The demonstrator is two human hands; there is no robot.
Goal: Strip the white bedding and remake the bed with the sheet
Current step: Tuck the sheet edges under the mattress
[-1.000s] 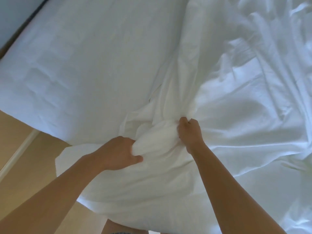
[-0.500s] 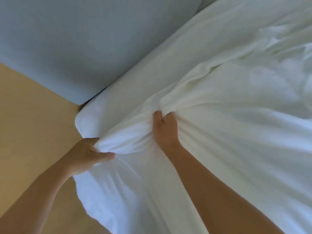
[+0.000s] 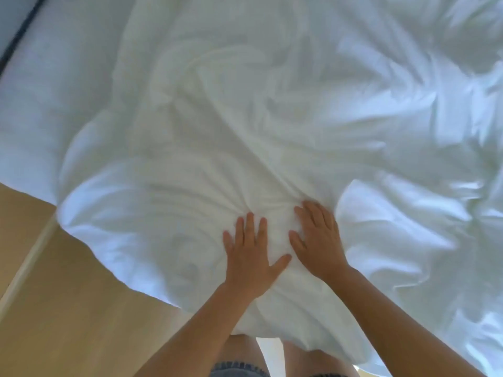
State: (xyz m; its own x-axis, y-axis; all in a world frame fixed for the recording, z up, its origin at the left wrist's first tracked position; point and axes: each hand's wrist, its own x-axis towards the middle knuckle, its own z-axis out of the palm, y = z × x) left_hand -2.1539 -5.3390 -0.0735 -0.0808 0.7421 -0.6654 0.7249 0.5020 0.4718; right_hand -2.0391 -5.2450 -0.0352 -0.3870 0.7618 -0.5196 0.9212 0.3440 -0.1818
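Both grips, clenched on the crumpled white fabric sheet (image 3: 245, 118) a moment ago, are released, the left hand (image 3: 251, 257) and right hand (image 3: 317, 240) being pressed flat on it at the near corner of the bed (image 3: 24, 118), so smoothing is judged begun.

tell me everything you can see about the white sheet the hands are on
The white sheet looks like thin cloth, heavily creased, spread loosely over most of the bed. Folds gather toward the near edge, where the left hand and right hand press flat on it, fingers straight, side by side. Its rumpled edge hangs over the bed's near side above the wooden floor.
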